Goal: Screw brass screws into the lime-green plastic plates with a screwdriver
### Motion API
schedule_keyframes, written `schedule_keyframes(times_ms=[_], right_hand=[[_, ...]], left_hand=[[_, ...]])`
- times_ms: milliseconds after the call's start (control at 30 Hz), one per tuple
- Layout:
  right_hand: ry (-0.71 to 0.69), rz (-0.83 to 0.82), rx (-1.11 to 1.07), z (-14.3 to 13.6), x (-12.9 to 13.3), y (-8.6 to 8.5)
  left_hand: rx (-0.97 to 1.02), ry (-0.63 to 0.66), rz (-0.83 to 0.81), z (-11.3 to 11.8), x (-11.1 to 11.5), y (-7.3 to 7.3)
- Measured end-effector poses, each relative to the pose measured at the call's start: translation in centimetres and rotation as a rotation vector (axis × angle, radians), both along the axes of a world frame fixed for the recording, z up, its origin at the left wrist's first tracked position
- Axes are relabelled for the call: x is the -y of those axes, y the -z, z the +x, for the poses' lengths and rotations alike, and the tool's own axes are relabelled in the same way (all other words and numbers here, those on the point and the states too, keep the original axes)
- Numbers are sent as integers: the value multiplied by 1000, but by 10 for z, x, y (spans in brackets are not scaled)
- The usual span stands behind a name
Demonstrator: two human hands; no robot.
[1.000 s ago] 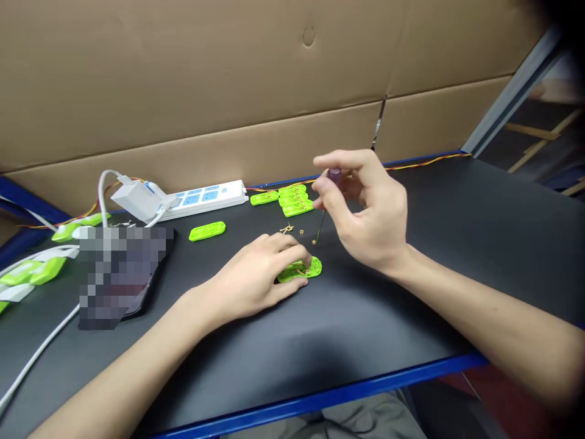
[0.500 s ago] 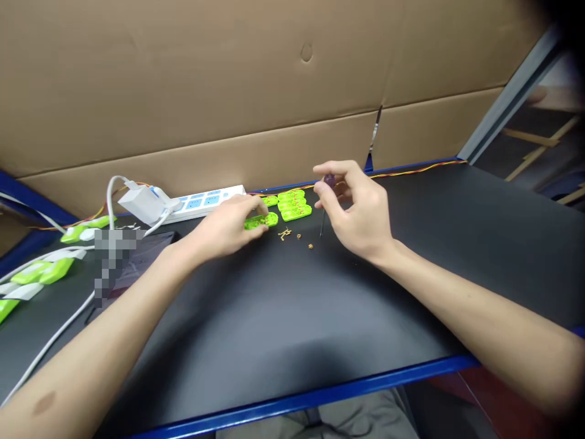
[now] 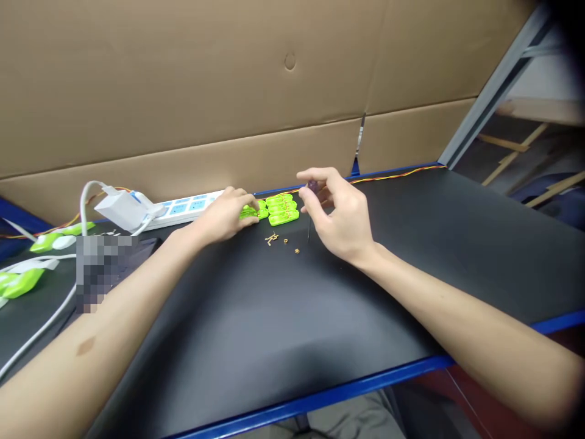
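Note:
My left hand [image 3: 228, 213] is at the front of the power strip, its fingers curled over a bright green plastic shell [image 3: 255, 211]. Most of that shell is hidden under the fingers. Beside it lies a group of similar green shells [image 3: 282, 210] with small brass-coloured parts inside. My right hand [image 3: 342, 213] grips a screwdriver [image 3: 312, 185] by its dark purple handle, its thin shaft pointing down to the table. Between the hands lie several brass-coloured pins [image 3: 272, 239] in a small heap, and two small brass pieces [image 3: 297, 250].
A white power strip [image 3: 185, 207] with a plugged-in white adapter [image 3: 119, 210] stands at the back left. White cables and green-and-white pieces [image 3: 24, 281] lie at far left, near a partly blurred dark object. A cardboard wall [image 3: 205, 91] closes off the back.
My left hand has moved the green shell back, close against the other shells. The right hand still holds the screwdriver. The whole view has shifted slightly.

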State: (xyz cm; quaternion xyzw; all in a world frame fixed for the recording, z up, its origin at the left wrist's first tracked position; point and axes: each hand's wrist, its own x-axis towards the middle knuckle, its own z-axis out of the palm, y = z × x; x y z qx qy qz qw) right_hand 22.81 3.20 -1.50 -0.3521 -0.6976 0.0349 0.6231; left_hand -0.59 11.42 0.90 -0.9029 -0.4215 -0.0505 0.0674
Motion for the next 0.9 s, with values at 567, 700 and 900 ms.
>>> schedule_keyframes(times_ms=[567, 700, 900], right_hand=[[0, -44, 95, 3, -1, 2], [60, -11, 147, 5, 0, 1], [74, 62, 188, 4, 4, -3]], left_hand=[[-271, -363, -17, -70, 65, -6], [-137, -172, -52, -38, 83, -4], [-25, 52, -87, 3, 110, 0]])
